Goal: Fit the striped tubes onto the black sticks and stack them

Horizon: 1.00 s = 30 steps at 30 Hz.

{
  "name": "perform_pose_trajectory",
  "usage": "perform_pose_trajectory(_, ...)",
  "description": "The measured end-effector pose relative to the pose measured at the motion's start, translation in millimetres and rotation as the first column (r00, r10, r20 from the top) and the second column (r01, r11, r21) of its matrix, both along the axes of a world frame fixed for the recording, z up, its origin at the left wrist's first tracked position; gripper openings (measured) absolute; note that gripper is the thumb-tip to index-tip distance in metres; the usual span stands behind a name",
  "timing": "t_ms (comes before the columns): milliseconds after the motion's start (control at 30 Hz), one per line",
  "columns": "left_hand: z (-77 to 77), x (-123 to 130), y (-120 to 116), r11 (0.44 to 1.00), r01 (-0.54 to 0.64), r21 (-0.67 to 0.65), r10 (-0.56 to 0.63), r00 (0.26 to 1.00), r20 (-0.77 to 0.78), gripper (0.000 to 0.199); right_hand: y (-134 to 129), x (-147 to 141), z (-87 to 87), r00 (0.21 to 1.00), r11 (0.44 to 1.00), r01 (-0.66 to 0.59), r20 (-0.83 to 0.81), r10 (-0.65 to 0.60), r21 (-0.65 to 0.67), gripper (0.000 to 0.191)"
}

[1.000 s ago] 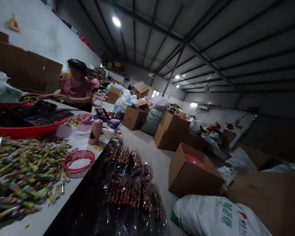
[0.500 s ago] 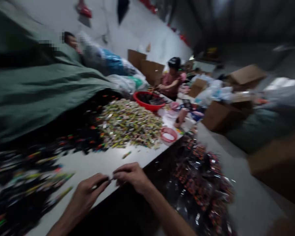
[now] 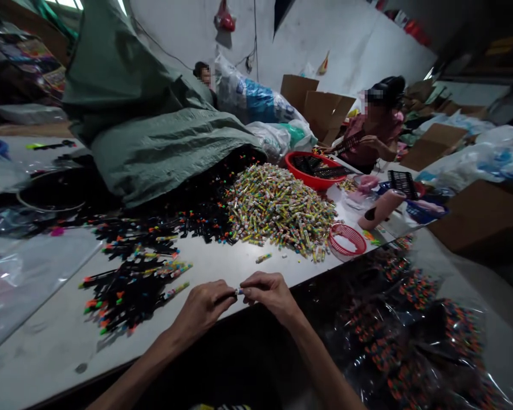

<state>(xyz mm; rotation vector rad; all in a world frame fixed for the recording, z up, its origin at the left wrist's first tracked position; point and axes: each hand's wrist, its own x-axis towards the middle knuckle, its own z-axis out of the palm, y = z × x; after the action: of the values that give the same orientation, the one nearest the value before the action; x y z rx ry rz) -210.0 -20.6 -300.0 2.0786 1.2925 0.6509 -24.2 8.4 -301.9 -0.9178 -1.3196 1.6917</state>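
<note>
My left hand [image 3: 207,302] and my right hand [image 3: 271,293] meet over the table's near edge, fingertips nearly touching. Both pinch a small tube [image 3: 239,291]; only a short pale and bluish piece of it shows between them, the rest hidden by fingers. A loose yellow-green tube [image 3: 264,258] lies on the tabletop just beyond my hands. Behind it rises a large heap of similar small printed tubes [image 3: 282,210]. To the left of my left hand is a pile of black plastic pieces [image 3: 130,290] with orange and green tips, some with printed tubes.
A red mesh basket [image 3: 347,241] stands at the table's right edge, with a red basin [image 3: 314,171] behind. A green tarp sack [image 3: 175,148] spills more black pieces. Clear bags of colourful-tipped pieces [image 3: 410,341] lie low on the right. A co-worker [image 3: 378,131] handles a black strip.
The view has swung left, so the scene sits further right and is sharper. My hands stay together at the table edge, still pinching the small piece.
</note>
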Motion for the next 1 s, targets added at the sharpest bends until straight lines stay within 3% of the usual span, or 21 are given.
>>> perform_pose_trajectory(133,-5.1,-6.1,0.1,0.998,0.027,-0.048,-0.027,1.000,0.011,0.024,2.8,-1.0,0.9,0.988,0.993,-0.098,0.125,0.090,0.064,0.011)
perform_pose_trajectory(267,-9.8,-12.7,-4.0,0.981,0.044,-0.191,-0.012,0.986,0.165,0.021,3.4,-3.3,0.2,0.943,0.974,-0.222,0.266,0.200,0.055,0.011)
perform_pose_trajectory(400,-12.0,-15.9,-10.2,0.910,0.031,-0.414,0.096,0.955,0.282,0.017,6.2,-6.3,1.5,0.870,0.924,-0.380,0.357,0.340,0.047,0.013)
perform_pose_trajectory(500,-15.7,-17.5,-16.0,0.863,0.010,-0.506,0.189,0.921,0.340,0.017,11.6,-10.9,0.8,0.812,0.873,-0.485,0.393,0.431,0.044,0.016)
perform_pose_trajectory(667,-27.4,-25.2,-23.3,0.750,0.060,-0.659,0.364,0.794,0.487,0.024,20.4,-22.9,-8.1,0.794,0.855,-0.518,0.355,0.494,-0.030,0.023)
perform_pose_trajectory(767,-30.5,-33.9,-17.6,0.737,0.021,-0.675,0.395,0.797,0.456,0.025,16.0,-31.6,-12.0,0.783,0.864,-0.500,0.458,0.421,0.060,0.016)
perform_pose_trajectory(833,-30.5,-41.4,-10.2,0.734,-0.004,-0.679,0.370,0.841,0.395,0.021,6.8,-38.5,-14.1,0.734,0.840,-0.486,0.634,0.244,0.240,0.014)
perform_pose_trajectory(933,-31.1,-53.3,-3.5,0.749,0.055,-0.661,0.254,0.897,0.362,0.018,-12.1,-51.4,-19.8,0.554,0.711,-0.524,0.822,-0.133,0.469,0.025)
perform_pose_trajectory(1000,-33.5,-60.1,-3.0,0.777,0.090,-0.624,0.155,0.932,0.327,0.019,-21.2,-60.3,-24.6,0.408,0.634,-0.620,0.880,-0.243,0.462,0.033)
